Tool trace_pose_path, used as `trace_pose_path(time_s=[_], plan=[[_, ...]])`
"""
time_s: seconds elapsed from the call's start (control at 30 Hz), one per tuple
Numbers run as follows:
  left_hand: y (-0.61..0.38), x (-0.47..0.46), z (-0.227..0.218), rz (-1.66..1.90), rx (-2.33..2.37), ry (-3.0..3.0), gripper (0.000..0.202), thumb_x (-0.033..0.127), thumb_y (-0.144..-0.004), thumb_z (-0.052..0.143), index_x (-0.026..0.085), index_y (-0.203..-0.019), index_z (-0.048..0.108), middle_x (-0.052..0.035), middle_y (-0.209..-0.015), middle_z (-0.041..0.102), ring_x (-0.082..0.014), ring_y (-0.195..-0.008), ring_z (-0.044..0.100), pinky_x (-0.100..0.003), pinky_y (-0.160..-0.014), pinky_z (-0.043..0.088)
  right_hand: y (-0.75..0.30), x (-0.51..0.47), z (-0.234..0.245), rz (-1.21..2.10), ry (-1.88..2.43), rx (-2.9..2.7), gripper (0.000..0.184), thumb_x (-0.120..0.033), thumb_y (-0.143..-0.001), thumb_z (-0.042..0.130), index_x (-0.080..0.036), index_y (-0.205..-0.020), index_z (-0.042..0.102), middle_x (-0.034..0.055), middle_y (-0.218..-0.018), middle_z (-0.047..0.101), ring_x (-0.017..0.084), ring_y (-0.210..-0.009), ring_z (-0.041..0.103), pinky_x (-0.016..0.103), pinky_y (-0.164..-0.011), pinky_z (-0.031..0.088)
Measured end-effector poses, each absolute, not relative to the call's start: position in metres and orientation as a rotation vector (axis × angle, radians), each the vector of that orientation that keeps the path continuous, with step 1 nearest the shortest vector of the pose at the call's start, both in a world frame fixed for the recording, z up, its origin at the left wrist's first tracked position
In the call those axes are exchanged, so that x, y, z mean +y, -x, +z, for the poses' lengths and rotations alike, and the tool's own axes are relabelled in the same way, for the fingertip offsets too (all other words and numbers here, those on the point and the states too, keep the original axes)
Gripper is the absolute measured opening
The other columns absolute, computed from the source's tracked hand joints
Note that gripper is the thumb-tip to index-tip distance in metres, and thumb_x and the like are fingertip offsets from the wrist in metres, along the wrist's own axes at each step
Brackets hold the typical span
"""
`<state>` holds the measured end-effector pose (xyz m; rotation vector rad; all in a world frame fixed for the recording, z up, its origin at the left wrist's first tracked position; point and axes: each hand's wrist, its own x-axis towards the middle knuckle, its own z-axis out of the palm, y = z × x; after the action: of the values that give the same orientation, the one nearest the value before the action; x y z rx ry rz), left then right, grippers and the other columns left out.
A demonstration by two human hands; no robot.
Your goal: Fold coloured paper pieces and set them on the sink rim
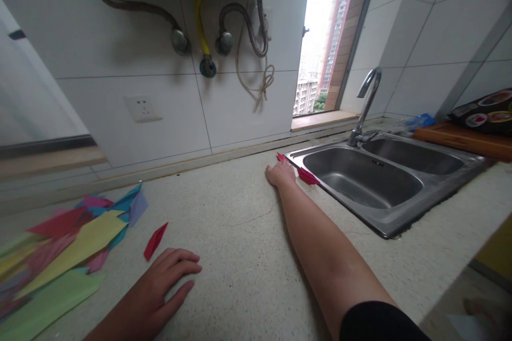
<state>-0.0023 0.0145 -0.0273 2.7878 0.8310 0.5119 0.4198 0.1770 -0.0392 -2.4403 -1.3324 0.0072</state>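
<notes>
My right hand (pixel 282 173) reaches to the counter beside the sink's left rim, its fingers bent down over a red folded paper (pixel 281 157) whose tip shows past them. Part of that grip is hidden by the hand. Just right of the hand, a pinkish-red folded paper (pixel 307 176) lies against the sink edge; I cannot tell whether the two are joined. My left hand (pixel 172 282) rests low over the counter, fingers stretched and apart, holding nothing. Close above its knuckles lies another small red folded paper (pixel 155 241).
A heap of coloured folded papers (pixel 76 245) spreads over the left of the speckled counter (pixel 236 245). At the right is a steel double sink (pixel 384 219) with a faucet (pixel 366 106). Beyond it lies a wooden board (pixel 464 137) bearing a black package (pixel 486 109). Hoses hang along the tiled wall.
</notes>
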Motion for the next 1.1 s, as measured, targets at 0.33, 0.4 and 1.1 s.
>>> trace_pose_path(time_s=[0.33, 0.4, 1.1], plan=[[0.001, 0.015, -0.026, 0.538, 0.809, -2.809, 0.025, 0.025, -0.09, 0.054, 0.029, -0.114, 0.062, -0.0042, -0.118, 0.063, -0.0192, -0.109, 0.06, -0.03, -0.093, 0.052, -0.422, 0.177, -0.038, 0.018, 2.453, -1.334, 0.077, -0.055, -0.092, 0.031, 0.002, -0.143, 0.038, 0.0253, -0.15, 0.032, 0.032, -0.138, 0.031, 0.042, -0.113, 0.019], [0.002, 0.016, -0.027, 0.549, 0.809, -2.814, 0.025, 0.025, -0.09, 0.055, 0.029, -0.114, 0.062, -0.0041, -0.117, 0.064, -0.0192, -0.108, 0.06, -0.03, -0.093, 0.052, -0.422, 0.178, -0.038, 0.018, 2.457, -1.341, 0.077, -0.055, -0.092, 0.03, 0.002, -0.143, 0.039, 0.0252, -0.15, 0.032, 0.032, -0.138, 0.031, 0.042, -0.113, 0.019], [-0.001, 0.014, -0.022, 0.539, 0.809, -2.752, 0.024, 0.024, -0.092, 0.052, 0.028, -0.113, 0.063, -0.0052, -0.117, 0.063, -0.021, -0.109, 0.058, -0.035, -0.093, 0.05, -0.359, 0.146, -0.004, -0.347, 1.902, -1.805, 0.043, -0.037, -0.096, 0.041, -0.011, -0.125, 0.057, 0.018, -0.141, 0.043, 0.031, -0.128, 0.035, 0.044, -0.108, 0.024]])
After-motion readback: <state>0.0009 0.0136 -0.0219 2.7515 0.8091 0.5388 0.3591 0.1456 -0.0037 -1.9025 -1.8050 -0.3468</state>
